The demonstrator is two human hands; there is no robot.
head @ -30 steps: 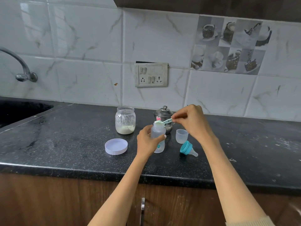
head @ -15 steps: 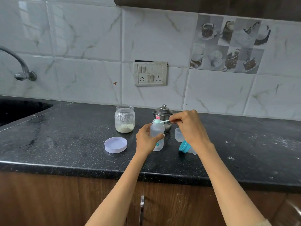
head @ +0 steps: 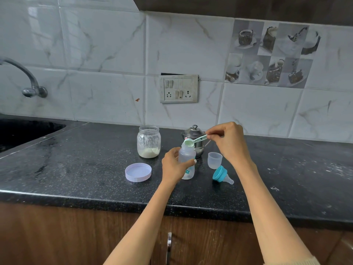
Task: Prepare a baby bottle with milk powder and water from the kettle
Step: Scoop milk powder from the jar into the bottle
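Pale powder apparently tips from a spoon (head: 194, 140) pinched in the right hand (head: 228, 142) into the bottle (head: 187, 159) gripped by the left hand (head: 172, 166); kettle (head: 194, 137) water likely follows.

The left hand (head: 174, 165) covers the middle of the baby bottle (head: 188, 161), so only its neck and base show, and the print low on its side is too small to read. The bottle and scoop (head: 193, 140) hide much of the steel kettle (head: 194, 133) behind them. The sink (head: 23, 131) and tap (head: 28, 81) run off the left edge.
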